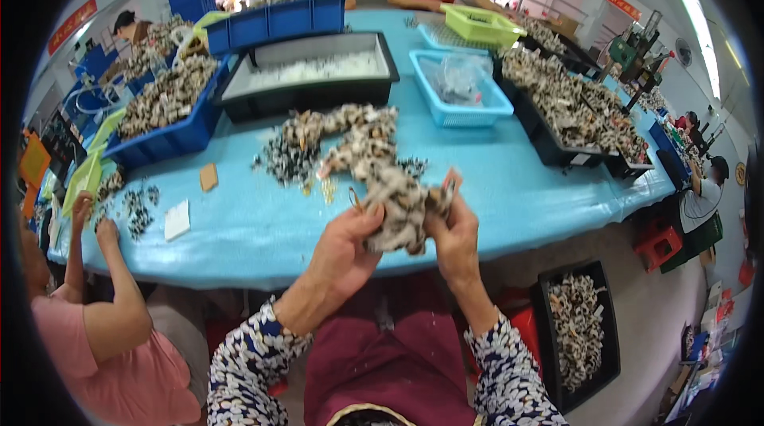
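Observation:
Over the near edge of the table, both my hands hold one end of a fuzzy bunch of beige-and-dark mottled pieces [395,207]. My left hand [344,239] pinches its left side, thumb on top. Closed on its right side is my right hand [458,239], with a small reddish bit sticking up beside the fingers. Beyond my hands, more of the mottled pieces [342,131] lie in a curving strip on the table. A heap of small dark grey bits [293,157] lies left of that strip, with a few yellowish bits [329,189] nearer me.
The blue-covered table [239,243] carries a black tray of white bits [310,72], a blue bin of mottled pieces [171,99], a light-blue basket [461,87] and black trays [569,107]. Another black tray [577,330] sits low at right. A co-worker in pink [119,330] works at left.

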`<state>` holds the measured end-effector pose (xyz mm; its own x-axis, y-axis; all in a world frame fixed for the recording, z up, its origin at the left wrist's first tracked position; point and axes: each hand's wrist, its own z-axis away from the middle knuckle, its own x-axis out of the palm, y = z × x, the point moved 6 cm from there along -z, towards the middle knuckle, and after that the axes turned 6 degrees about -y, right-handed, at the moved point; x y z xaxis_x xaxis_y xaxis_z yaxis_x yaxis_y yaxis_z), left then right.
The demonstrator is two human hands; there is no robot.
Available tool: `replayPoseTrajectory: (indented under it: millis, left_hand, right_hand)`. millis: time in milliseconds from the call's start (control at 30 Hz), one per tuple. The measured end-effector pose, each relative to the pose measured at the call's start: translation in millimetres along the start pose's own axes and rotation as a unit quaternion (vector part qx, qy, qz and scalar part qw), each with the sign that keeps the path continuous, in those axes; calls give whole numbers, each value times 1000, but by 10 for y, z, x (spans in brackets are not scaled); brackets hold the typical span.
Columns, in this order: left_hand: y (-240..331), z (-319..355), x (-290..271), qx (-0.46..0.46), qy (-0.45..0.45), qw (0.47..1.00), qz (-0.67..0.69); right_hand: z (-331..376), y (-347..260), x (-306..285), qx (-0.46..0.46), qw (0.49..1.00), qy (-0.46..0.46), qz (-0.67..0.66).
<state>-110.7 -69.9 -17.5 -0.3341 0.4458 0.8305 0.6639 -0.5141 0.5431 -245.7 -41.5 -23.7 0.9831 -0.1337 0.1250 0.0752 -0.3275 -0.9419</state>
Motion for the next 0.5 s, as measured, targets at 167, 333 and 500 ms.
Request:
replayPoseTrajectory:
  millis: [167, 333, 500]
  left_hand:
    - [-133, 125, -216, -44, 38, 998, -29]
    - [27, 261, -83, -128, 53, 982, -130]
    - [-134, 360, -308, -198, 43, 922, -331]
  right_hand:
    - [144, 237, 2, 36, 998, -39, 21]
    - [237, 231, -78, 111, 971, -188, -100]
    - [361, 134, -2, 127, 961, -228, -91]
